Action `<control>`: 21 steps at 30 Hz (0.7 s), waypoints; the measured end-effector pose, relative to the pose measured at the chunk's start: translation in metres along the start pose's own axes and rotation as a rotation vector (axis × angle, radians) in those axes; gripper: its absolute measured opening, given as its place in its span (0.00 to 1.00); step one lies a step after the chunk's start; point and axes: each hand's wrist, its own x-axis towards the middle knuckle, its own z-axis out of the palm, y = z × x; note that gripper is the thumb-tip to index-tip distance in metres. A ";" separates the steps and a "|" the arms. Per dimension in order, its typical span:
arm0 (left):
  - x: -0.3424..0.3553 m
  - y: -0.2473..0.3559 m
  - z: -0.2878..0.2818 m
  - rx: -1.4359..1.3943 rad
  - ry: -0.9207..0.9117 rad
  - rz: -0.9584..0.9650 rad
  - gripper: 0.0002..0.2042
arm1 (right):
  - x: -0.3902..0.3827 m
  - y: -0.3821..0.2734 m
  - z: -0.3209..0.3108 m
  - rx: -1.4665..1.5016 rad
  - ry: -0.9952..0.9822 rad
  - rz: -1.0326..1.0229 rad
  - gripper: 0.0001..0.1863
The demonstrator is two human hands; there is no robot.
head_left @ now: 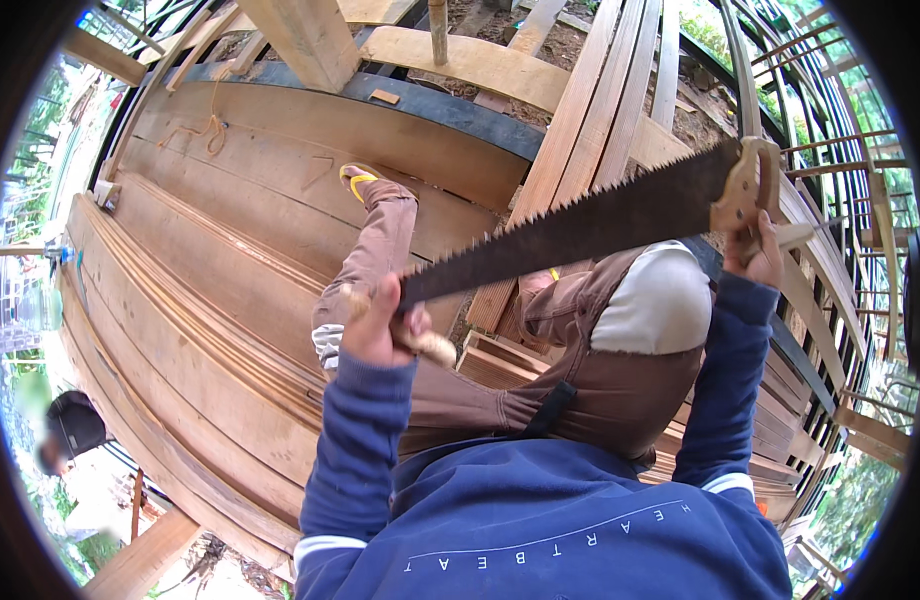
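A long hand saw (580,232) with a dark, stained blade stretches across in front of me, tilted up to the right, its teeth facing up and away. My right hand (760,256) is closed at the lower part of its wooden handle (745,187). A pale, pointed object (802,234) sticks out beside that hand; its kind is unclear. At the blade's narrow end my left hand (380,325) is closed round a short wooden grip (432,346), which pokes out on both sides of the fist. The saw is held above my bent legs, touching no board that I can see.
Long wooden planks (190,330) run along the left, beside a wide board floor (270,180). A wooden post (302,40) rises at the far side, near a dark beam (450,115). More planks (590,130) lie to the right. A person (70,430) is at the far left.
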 end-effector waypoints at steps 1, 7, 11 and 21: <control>0.029 -0.004 0.001 -0.023 0.054 -0.006 0.18 | 0.010 0.009 0.004 -0.022 0.041 0.004 0.09; 0.162 -0.059 -0.066 -0.224 0.234 -0.092 0.18 | 0.071 0.144 -0.025 -0.032 0.173 0.283 0.09; 0.196 -0.113 -0.111 -0.078 0.446 -0.202 0.18 | 0.103 0.255 -0.098 -0.100 0.336 0.421 0.09; 0.225 -0.183 -0.184 -0.031 0.665 -0.361 0.19 | 0.091 0.322 -0.120 -0.537 0.510 0.575 0.14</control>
